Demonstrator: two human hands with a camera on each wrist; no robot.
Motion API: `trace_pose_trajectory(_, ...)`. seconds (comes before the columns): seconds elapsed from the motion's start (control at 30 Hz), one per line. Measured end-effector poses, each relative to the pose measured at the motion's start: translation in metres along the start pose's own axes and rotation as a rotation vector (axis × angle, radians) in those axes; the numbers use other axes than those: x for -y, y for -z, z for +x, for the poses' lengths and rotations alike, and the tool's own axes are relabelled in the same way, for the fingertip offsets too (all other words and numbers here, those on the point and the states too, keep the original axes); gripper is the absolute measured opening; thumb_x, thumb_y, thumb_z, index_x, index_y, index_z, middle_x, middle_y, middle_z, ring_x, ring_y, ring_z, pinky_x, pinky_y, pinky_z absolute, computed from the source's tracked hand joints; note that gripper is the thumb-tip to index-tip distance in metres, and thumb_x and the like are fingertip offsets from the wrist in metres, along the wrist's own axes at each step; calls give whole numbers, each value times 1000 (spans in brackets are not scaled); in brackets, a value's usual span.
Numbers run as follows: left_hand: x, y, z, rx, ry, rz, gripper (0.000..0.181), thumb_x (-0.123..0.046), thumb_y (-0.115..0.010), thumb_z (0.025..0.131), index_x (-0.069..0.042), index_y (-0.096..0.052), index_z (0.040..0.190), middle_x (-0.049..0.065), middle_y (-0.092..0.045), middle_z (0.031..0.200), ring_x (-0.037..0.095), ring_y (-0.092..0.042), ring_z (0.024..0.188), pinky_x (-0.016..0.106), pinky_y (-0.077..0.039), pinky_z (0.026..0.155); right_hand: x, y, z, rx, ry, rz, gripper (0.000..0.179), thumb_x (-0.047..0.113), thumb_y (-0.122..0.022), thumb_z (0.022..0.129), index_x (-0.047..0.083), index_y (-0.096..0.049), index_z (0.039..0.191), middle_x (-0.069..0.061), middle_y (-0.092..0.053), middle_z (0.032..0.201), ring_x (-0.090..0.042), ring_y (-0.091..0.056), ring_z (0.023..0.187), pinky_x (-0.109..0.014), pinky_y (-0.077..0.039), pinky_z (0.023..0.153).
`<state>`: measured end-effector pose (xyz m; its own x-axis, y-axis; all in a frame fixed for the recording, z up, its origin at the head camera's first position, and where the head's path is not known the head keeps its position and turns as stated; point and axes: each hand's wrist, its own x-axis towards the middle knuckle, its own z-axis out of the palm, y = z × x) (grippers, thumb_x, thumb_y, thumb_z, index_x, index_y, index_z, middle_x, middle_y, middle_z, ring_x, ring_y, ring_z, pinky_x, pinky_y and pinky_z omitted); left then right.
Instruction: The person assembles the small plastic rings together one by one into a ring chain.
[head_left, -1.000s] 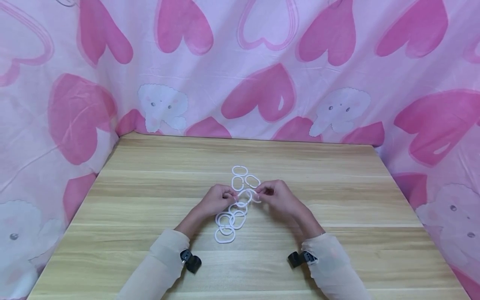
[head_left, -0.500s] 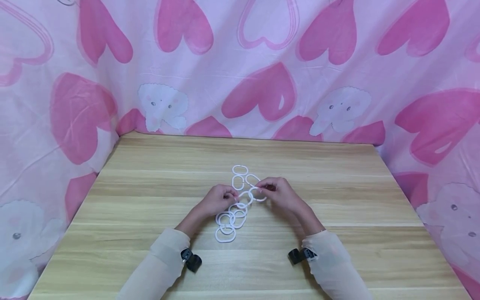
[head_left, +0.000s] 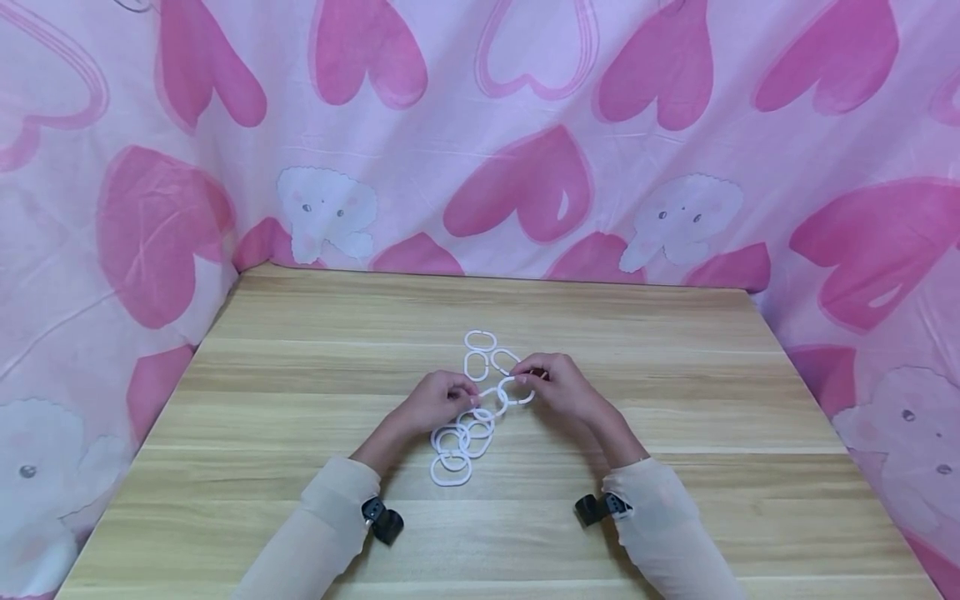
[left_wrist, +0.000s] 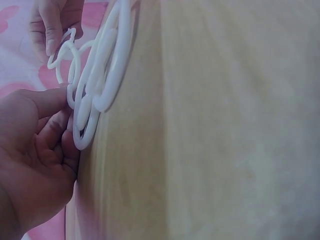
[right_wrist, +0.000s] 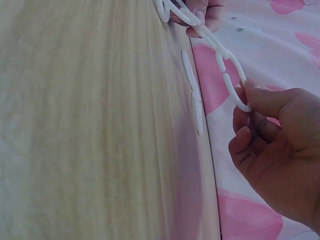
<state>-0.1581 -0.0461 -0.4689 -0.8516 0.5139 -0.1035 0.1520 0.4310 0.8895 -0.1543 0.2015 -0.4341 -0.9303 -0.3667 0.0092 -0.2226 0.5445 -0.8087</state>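
Observation:
In the head view, my left hand (head_left: 438,402) and right hand (head_left: 558,387) face each other above the middle of the table. Between right thumb and fingers I pinch a white plastic oval ring (right_wrist: 231,92); a small gap in its side shows in the right wrist view. It is hooked through another white ring (right_wrist: 207,36), which my left thumb and fingers pinch. From there a chain of several linked white rings (head_left: 450,484) lies bunched below and beside my left hand. In the left wrist view those rings (left_wrist: 117,65) overlap one another on the tabletop.
Beyond my hands lie loose white rings: one at the back (head_left: 480,332), one at the left (head_left: 467,367) and one by my right fingers (head_left: 497,354). The wooden table (head_left: 675,350) ends at a pink heart-patterned curtain (head_left: 517,192) behind and at both sides.
My right hand has moved slightly right and away from me, drawing its ring out from the left hand's ring; the two links now stand stretched apart. My left hand has barely shifted.

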Motion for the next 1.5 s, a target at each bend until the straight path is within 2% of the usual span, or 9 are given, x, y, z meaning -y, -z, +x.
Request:
trace_pose_trajectory(0.1,0,0,0,6,-12,16,10,-10,-68,96,-4,-74,99,8,-75,88,7,-63,75,21,-52,72,1,0,0,-7,-34,1,13,1,-67,94,0,-75,105,-18,-76,101,-15,-60,80,-19,-50,66)
trace_pose_trajectory(0.23,-1,1,-1,18,-32,40,9,-10,-68,95,-4,-75,99,8,-75,87,7,-62,75,21,-52,73,2,0,0,-5,-40,-1,11,1,-68,94,1,-75,102,-18,-75,97,-15,-58,77,-19,-49,63)
trace_pose_trajectory(0.67,-3,5,-2,82,-41,78,9,-10,-71,93,-4,-76,96,7,-74,85,6,-58,72,18,-48,69,0,-6,2,8,-35,-10,12,4,-69,93,6,-76,103,-11,-76,98,-13,-60,79,-20,-52,67)
trace_pose_trajectory(0.87,-7,8,1,96,-26,73,11,-11,-72,92,-4,-77,98,8,-77,88,6,-59,74,20,-49,70,-1,-6,3,17,-29,-17,14,2,-68,94,4,-76,105,-12,-77,101,-13,-62,82,-20,-53,71)
trace_pose_trajectory(0.97,-10,8,3,74,1,39,11,-11,-72,92,-4,-77,99,8,-76,88,7,-60,75,21,-50,71,-1,-6,3,21,-41,-12,15,1,-67,94,4,-76,106,-12,-77,103,-14,-62,84,-20,-53,71)
trace_pose_trajectory(1.13,-15,5,4,-22,56,-77,15,-12,-70,93,-2,-76,102,10,-76,90,8,-64,77,21,-54,72,-2,-6,4,24,-38,-2,15,2,-67,94,2,-75,107,-13,-76,102,-12,-61,81,-20,-52,68)
trace_pose_trajectory(1.3,-18,-2,5,-87,41,-146,17,-10,-70,92,2,-75,104,16,-77,94,9,-67,77,21,-57,72,-2,-7,4,22,-23,8,15,2,-67,94,1,-75,106,-16,-76,101,-12,-59,79,-20,-51,65)
trace_pose_trajectory(1.5,-19,-10,7,-122,41,-141,13,-10,-72,92,0,-76,99,14,-77,90,9,-67,76,21,-57,71,1,-7,5,36,-16,27,15,0,-67,94,1,-75,107,-16,-76,103,-13,-59,81,-19,-51,69)
